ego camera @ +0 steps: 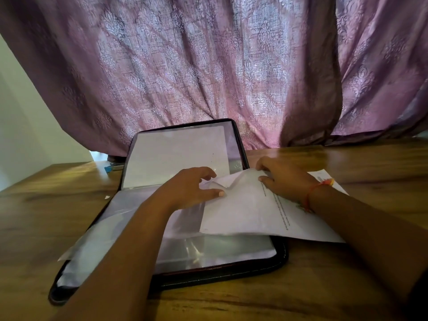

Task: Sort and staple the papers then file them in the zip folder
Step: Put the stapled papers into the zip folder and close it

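Note:
A black zip folder (281, 256) lies open on the wooden table, its far half propped up with a white sheet behind clear plastic. Clear plastic sleeves (185, 249) cover its near half. A set of white printed papers (250, 212) lies across the folder's right side, its far corner crumpled upward. My left hand (192, 188) pinches a sleeve edge and the paper's crumpled corner between thumb and fingers. My right hand (282, 177), with a red thread at the wrist, grips the papers' far edge with curled fingers.
A purple patterned curtain (208, 66) hangs right behind the table (324, 286). A small blue object (113, 167) lies at the table's far left behind the folder. A tiny white scrap (107, 197) sits left of the folder. More of the printed sheet (328, 181) pokes out past my right wrist.

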Tool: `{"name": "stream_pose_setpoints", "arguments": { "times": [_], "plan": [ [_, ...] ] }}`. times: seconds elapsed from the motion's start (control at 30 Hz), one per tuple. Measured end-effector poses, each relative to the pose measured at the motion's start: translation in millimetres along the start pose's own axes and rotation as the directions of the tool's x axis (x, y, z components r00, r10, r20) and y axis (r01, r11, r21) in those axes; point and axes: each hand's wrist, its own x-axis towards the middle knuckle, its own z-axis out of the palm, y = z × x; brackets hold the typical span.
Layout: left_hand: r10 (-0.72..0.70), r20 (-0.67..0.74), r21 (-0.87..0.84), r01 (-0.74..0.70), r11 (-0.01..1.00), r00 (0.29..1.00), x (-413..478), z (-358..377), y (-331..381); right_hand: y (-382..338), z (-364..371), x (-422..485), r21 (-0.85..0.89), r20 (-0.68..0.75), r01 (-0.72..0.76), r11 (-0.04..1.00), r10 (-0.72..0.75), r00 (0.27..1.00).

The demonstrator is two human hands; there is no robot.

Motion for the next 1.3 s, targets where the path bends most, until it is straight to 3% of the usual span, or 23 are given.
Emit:
{"name": "stream_pose_setpoints", "arguments": {
  "times": [0.53, 0.7, 0.87, 1.1, 1.3],
  "plan": [
    [-0.012, 0.004, -0.067, 0.013, 0.998, 1.000, -1, -1, 1, -6, -7, -2, -0.025, 0.215, 0.100, 0.995, -0.092, 0.972],
    [-0.014, 0.001, -0.022, 0.014, 1.000, 1.000, -1, -2, -2, -7, -7, -3, -0.091, 0.272, 0.069, 0.993, -0.042, 0.961],
    [0.001, -0.008, 0.032, -0.001, 0.999, 1.000, -1, -2, -2, -16, 0, -4, -0.277, 0.329, 0.049, 0.960, 0.046, 0.943],
    [0.019, -0.066, 0.032, -0.017, 0.999, 0.998, 1, 0, -3, -19, 6, -6, -0.243, 0.332, 0.026, 0.970, 0.058, 0.942],
    [0.036, -0.199, 0.029, -0.031, 0.999, 0.979, 2, 4, -5, -18, 3, -6, -0.180, 0.332, 0.012, 0.984, 0.049, 0.942]
  ]
}}
